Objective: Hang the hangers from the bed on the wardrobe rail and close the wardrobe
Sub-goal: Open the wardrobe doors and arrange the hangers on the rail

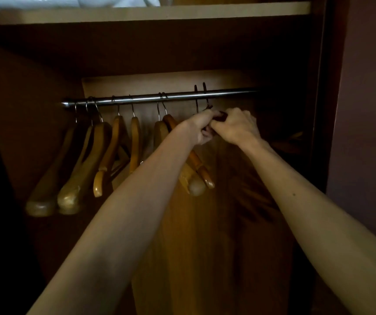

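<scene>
A metal wardrobe rail [137, 99] runs across the open wardrobe. Several light wooden hangers [80, 169] hang from it on the left and in the middle. Further right, two dark hooks [199, 92] sit over the rail. Just beneath them my left hand [201, 129] and my right hand [237, 127] meet, both with fingers curled round the dark hangers' necks. The bodies of those dark hangers are hidden behind my hands and forearms.
A pale shelf [137, 13] with white bedding lies above the rail. The wardrobe's dark side panel [321, 98] stands at the right, with a wall beyond. The right end of the rail past the dark hooks carries nothing.
</scene>
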Demonstrator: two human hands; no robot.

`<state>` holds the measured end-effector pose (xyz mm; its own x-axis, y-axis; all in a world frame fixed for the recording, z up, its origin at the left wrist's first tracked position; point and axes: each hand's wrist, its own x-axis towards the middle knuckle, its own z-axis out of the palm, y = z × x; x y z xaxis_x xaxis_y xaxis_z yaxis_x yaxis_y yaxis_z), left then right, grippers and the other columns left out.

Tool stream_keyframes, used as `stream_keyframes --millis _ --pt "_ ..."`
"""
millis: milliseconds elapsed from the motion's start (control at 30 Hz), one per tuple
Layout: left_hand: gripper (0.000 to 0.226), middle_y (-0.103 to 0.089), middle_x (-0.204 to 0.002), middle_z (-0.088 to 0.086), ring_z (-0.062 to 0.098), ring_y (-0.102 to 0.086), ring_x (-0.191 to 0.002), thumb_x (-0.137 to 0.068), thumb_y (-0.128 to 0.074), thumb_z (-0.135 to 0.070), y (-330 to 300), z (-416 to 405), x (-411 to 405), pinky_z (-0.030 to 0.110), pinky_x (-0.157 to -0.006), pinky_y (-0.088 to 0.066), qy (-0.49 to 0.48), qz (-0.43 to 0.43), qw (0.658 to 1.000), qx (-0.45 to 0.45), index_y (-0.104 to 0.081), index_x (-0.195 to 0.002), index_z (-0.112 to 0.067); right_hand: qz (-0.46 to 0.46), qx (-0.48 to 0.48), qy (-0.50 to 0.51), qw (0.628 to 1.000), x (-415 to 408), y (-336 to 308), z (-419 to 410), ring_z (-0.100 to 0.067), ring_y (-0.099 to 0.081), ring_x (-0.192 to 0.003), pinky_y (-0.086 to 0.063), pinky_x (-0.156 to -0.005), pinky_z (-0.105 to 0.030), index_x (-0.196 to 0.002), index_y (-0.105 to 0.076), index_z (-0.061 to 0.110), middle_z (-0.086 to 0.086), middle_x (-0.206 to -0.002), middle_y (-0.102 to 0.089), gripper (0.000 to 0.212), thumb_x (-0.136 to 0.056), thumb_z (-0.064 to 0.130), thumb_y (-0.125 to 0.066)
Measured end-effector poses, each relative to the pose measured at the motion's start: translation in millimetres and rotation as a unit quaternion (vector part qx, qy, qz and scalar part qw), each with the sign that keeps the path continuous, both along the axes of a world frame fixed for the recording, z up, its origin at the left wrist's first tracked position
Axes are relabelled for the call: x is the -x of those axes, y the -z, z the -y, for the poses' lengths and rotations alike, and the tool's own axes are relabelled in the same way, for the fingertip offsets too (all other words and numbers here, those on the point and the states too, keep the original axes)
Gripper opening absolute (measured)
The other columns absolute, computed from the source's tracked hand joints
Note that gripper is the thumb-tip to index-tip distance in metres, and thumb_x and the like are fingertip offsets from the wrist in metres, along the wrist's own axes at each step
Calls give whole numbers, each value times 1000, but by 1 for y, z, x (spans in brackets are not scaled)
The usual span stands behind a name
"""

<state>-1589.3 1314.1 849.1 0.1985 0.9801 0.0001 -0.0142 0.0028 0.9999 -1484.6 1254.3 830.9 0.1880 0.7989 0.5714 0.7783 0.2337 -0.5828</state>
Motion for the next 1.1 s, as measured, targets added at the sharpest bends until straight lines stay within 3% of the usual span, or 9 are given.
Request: stream_keyframes --millis 133,233,400,600,667,767,833,900,1100 --pt "30 -47 -62 1 3 -35 -24 -102 -54 -24 -24 -16 -9 10 -25 -21 -1 66 997 49 -49 -76 -11 32 18 13 999 -5 -38 -9 -22 -64 -92 -46 -69 -30 -74 -62 15 0 -77 -58 29 -86 41 -69" --pt "36 -48 -74 3 4 -34 -22 -102 -52 -31 -23 -26 -17 11 -24 -21 -27 59 993 102 -48 -78 -4 41 51 3 998 -11 -43 -11 -19 -61 -78 -47 -64 -30 -65 -56 18 -1 -72 -56 31 -84 38 -69" --pt "31 -38 -41 -3 4 -28 -26 -99 -52 -24 27 -11 -44 12 -26 -18 -36 43 995 83 -45 -71 -16 20 73 -16 997 -35 12 -1 -24 -64 -86 -44 -62 -28 -83 -67 12 -7 -89 -66 24 -88 35 -67" --pt "26 -44 -50 -6 6 -34 -35 -94 -59 -26 125 36 -73 17 -31 -25 -28 19 998 52 -53 -70 -19 -20 54 -23 998 -60 112 41 -21 -64 -82 -51 -70 -31 -118 -65 17 -3 -94 -69 33 -93 37 -60" --pt "19 -53 -57 -6 7 -42 -41 -92 -63 -32 165 47 -74 21 -36 -29 -33 17 997 63 -61 -77 -19 -26 66 -34 997 -65 148 59 -23 -68 -87 -57 -78 -35 -130 -60 20 -3 -99 -70 41 -93 38 -61" --pt "30 -67 -80 -3 12 -58 -63 -84 -69 -46 227 58 -61 24 -46 -43 -25 15 995 98 -68 -97 -20 -22 90 -50 994 -59 198 85 -21 -70 -95 -51 -80 -24 -140 -53 22 -2 -107 -71 47 -96 37 -62" --pt "48 -75 -100 -1 18 -68 -91 -77 -75 -53 259 65 -45 35 -76 -58 -40 23 991 129 -70 -110 -17 -13 118 -55 991 -45 230 98 -18 -71 -96 -47 -75 -21 -146 -46 23 -1 -111 -72 54 -97 40 -60" --pt "52 -74 -107 4 22 -67 -104 -82 -77 -49 283 75 -24 38 -94 -54 -45 55 985 155 -68 -118 -13 -6 140 -79 987 -30 259 109 -18 -72 -97 -48 -76 -20 -153 -36 22 -2 -117 -71 66 -96 43 -61" --pt "53 -70 -114 12 29 -66 -108 -89 -73 -35 333 115 52 43 -97 -54 -46 93 975 195 -60 -130 -4 -30 237 -203 950 8 318 122 -18 -57 -125 -45 -99 -29 -156 -26 40 3 -140 -57 77 -90 68 -53"
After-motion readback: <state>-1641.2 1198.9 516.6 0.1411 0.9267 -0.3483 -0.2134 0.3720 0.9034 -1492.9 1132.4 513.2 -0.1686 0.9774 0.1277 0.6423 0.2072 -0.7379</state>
